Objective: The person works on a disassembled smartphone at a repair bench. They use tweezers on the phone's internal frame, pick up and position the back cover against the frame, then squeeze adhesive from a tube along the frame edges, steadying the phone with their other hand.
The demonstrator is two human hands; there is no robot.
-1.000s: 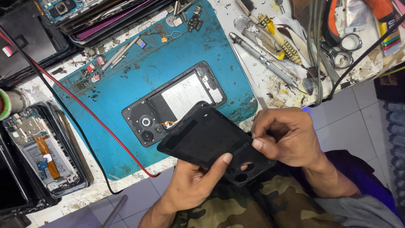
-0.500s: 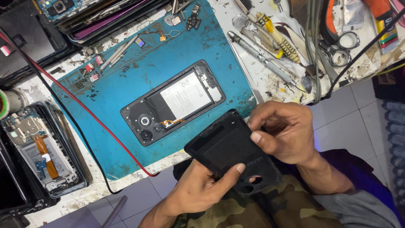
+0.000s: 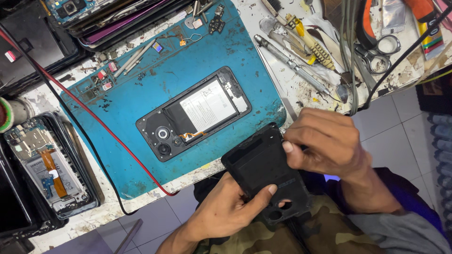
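Note:
A black phone back cover point(image 3: 263, 171) with camera cutouts is held over my lap, just off the bench edge. My left hand point(image 3: 230, 211) grips it from below, thumb across its lower face. My right hand point(image 3: 329, 146) pinches its upper right edge. On the blue work mat point(image 3: 141, 94) lies an opened phone point(image 3: 193, 113) with its battery, camera lenses and an orange flex cable exposed.
Another opened phone point(image 3: 47, 169) lies at the left bench edge. A red wire point(image 3: 89, 113) and a black cable cross the mat. Screwdrivers point(image 3: 292, 61), tweezers, scissors point(image 3: 381, 47) and small parts crowd the bench's top right. More phone bodies are stacked top left. Tiled floor shows below.
Both hands have carried the back cover right and down, away from the opened phone, and turned it more upright. The phone on the mat now shows fully.

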